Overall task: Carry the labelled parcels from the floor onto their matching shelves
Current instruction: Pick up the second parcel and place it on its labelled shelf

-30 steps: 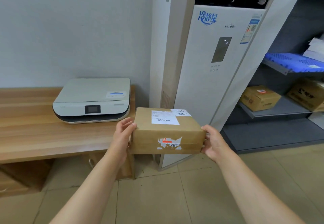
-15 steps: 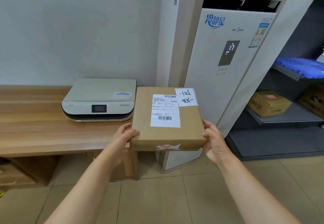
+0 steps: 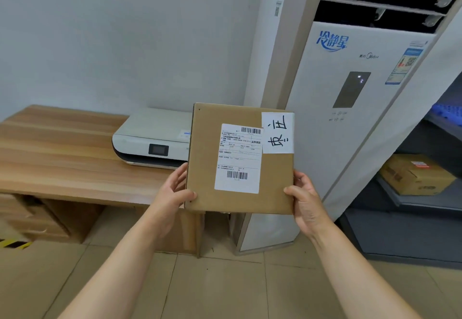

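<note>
Parcel [image 3: 240,158] is a flat brown box, held up off the floor between two hands; the left hand [image 3: 172,193] squeezes its left edge near the bottom, and the right hand [image 3: 305,201] squeezes its right edge near the bottom; both are closed on it. Its big face is tipped up toward the person, so the handwritten label [image 3: 277,132] sits far above the right hand's fingers, and the printed label [image 3: 238,158] sits between the two hands, higher up. I think the step now is reading the label; hold the box still, keep thumbs off the writing, then carry it level to the grey shelves [image 3: 425,203] out past the right hand.
</note>
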Demonstrator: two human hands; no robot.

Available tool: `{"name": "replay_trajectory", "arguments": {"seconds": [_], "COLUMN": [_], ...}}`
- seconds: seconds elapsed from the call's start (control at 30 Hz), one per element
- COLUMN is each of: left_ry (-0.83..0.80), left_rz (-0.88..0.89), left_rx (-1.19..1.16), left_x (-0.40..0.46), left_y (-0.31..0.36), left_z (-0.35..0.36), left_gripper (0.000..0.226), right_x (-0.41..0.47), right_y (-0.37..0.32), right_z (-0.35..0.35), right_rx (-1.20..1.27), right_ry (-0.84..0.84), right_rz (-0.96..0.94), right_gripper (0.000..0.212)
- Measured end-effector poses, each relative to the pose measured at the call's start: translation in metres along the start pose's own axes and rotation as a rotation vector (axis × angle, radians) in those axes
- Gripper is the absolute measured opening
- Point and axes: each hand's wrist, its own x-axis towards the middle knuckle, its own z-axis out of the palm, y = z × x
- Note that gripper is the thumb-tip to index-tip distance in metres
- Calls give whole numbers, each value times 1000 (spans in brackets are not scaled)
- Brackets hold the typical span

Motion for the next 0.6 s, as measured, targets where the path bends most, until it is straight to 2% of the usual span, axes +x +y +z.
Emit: {"name": "replay_trajectory", "arguments": {"seconds": [0.27,0.5,0.6], "left_ry": [206,350,423], "left_rz": [-17,43,55], "left_rx": [-51,-99,-103], "left_x": [-23,-27,-27], "left_y": [-12,7,21], "left_z": [-43,-112,-156], "left_gripper": [70,73,81], "right_x": [25,56,69], "right_y": [16,29,37], "right_z": [44,134,188], "right_rx": [-69,-100,-105], "right_ry": [-161,-287,-360], "right_rz": [79,113,138], "right_gripper": [36,34,34]}}
